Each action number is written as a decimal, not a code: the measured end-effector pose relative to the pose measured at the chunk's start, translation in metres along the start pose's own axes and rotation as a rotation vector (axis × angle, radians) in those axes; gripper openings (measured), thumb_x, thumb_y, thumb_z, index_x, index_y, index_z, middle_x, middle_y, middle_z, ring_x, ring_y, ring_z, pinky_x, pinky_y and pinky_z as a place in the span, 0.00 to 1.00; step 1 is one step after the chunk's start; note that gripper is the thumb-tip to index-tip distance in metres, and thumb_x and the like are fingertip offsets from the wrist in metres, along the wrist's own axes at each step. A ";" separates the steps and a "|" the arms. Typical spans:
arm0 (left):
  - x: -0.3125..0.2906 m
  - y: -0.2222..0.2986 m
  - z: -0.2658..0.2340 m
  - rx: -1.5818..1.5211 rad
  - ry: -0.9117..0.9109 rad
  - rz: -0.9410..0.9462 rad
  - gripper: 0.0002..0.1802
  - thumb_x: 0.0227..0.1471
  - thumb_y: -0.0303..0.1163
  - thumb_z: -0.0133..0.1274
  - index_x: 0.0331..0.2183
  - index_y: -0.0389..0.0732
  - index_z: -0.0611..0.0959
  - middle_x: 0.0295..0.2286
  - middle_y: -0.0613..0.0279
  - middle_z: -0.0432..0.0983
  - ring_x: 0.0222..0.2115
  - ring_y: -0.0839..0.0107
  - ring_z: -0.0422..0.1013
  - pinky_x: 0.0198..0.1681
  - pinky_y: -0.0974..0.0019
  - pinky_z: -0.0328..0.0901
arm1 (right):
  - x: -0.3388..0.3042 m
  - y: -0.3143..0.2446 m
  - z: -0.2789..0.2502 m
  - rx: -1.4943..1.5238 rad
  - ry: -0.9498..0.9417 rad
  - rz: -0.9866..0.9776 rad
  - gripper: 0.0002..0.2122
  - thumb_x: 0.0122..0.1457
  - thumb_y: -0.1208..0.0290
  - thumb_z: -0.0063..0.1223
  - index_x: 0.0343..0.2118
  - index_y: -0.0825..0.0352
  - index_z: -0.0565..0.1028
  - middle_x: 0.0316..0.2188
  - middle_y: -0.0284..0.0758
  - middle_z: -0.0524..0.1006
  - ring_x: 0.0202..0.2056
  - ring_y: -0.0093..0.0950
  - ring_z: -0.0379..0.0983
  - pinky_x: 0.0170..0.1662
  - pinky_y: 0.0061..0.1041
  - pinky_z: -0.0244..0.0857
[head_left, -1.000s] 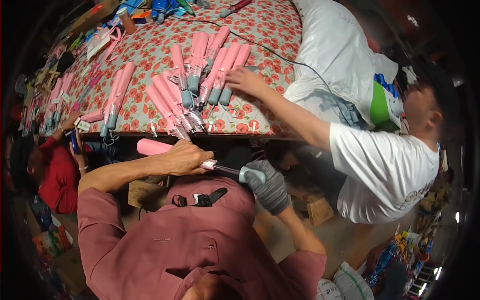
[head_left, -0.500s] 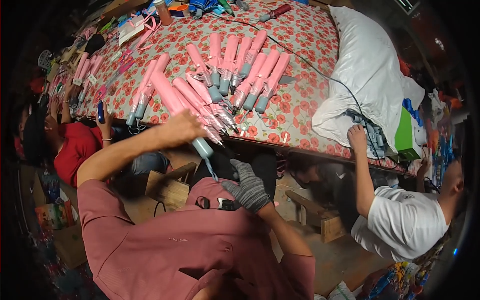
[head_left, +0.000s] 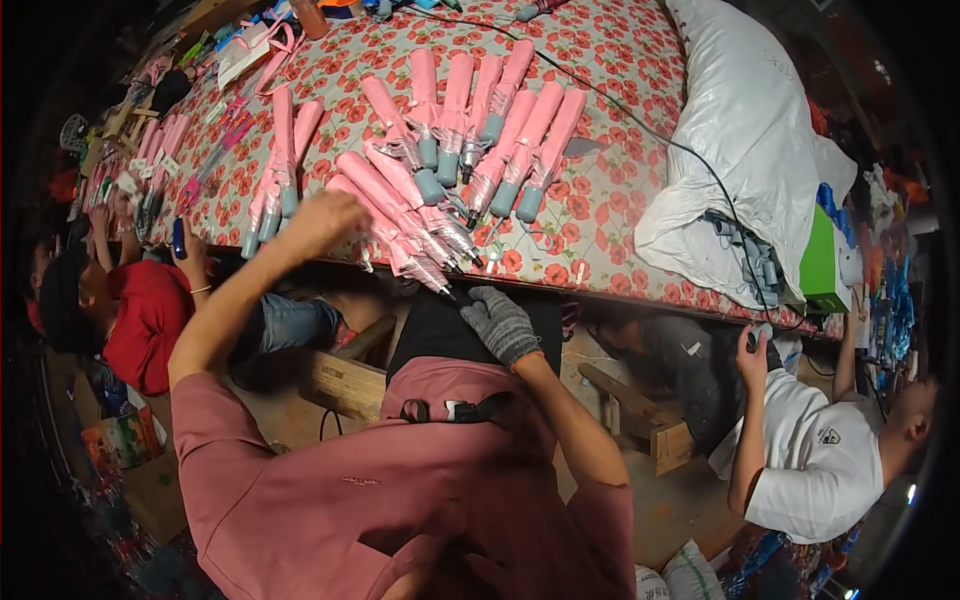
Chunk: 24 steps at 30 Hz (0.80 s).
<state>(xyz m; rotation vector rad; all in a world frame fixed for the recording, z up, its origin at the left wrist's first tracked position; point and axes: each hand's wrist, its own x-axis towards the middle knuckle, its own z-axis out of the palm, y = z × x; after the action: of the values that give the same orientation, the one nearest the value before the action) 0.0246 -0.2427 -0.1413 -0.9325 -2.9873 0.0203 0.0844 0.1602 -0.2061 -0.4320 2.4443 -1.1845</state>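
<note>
Right now, your bare left hand (head_left: 325, 222) curls its fingers over the table edge, just beside slim pink folded umbrellas (head_left: 283, 140) with smooth, cylindrical blue-grey handles (head_left: 288, 200); whether it grips anything, I cannot tell. Your right hand (head_left: 500, 328), in marled grey knit, is bent near a dark umbrella tip (head_left: 459, 297), its hold equally unclear. More pink umbrellas (head_left: 375, 185), shiny and crinkled toward their lower ends, fan across the poppy-printed tablecloth (head_left: 610, 230), left of a wrinkled white sack (head_left: 740, 150).

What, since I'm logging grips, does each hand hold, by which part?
Can't be told: the left hand is near pink umbrellas, the gloved right hand by an umbrella's dark tip.
</note>
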 end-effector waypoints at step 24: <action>0.084 0.124 -0.035 -0.082 0.019 0.262 0.23 0.56 0.43 0.53 0.52 0.48 0.77 0.37 0.66 0.74 0.36 0.64 0.73 0.38 0.59 0.66 | 0.115 0.162 -0.322 0.592 0.626 0.027 0.10 0.63 0.69 0.53 0.44 0.67 0.78 0.35 0.38 0.81 0.33 0.34 0.76 0.39 0.29 0.71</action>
<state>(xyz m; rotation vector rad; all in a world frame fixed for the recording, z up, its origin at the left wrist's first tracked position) 0.0268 -0.0932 -0.1077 -1.3176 -2.8452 -0.1089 -0.1849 0.4248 -0.1763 0.1782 2.3563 -2.1836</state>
